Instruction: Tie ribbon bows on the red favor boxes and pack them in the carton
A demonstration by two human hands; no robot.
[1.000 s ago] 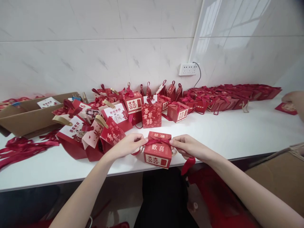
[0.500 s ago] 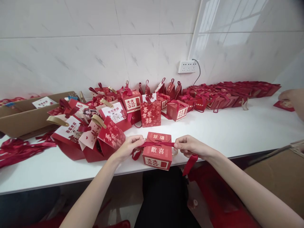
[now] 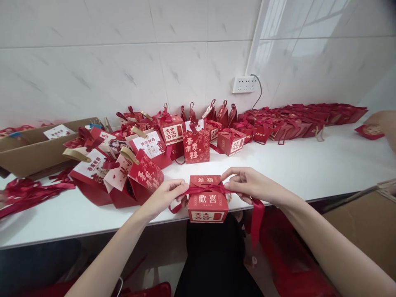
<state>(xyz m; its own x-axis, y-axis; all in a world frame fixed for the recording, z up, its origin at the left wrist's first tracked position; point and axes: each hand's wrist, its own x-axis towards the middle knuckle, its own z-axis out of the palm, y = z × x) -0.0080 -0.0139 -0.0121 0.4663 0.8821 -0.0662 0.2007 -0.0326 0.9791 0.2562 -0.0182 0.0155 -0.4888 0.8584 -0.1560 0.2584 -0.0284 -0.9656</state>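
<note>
A red gift box (image 3: 208, 203) with cream and gold lettering sits at the table's front edge, directly before me. Across its top runs a dark red ribbon (image 3: 208, 188), crossed or knotted near the middle. My left hand (image 3: 172, 193) pinches the ribbon at the box's left side, with a loop of it hanging below the fingers. At the right side, my right hand (image 3: 247, 183) grips the other part between thumb and fingers, its index finger stretched over the box's top corner. A long ribbon tail hangs from the right hand past the table edge.
Several red boxes and bags with handles (image 3: 114, 169) crowd the left and back of the white table (image 3: 297, 165). Loose ribbons (image 3: 34, 192) and a cardboard box (image 3: 34, 150) are at left. Another person's hand (image 3: 386, 126) is at far right, by a red item (image 3: 369, 131).
The right index finger has lifted and reached over the box top. The ribbon lies looser, and the box has turned slightly. Another person's fingers now show at the far left edge.
</note>
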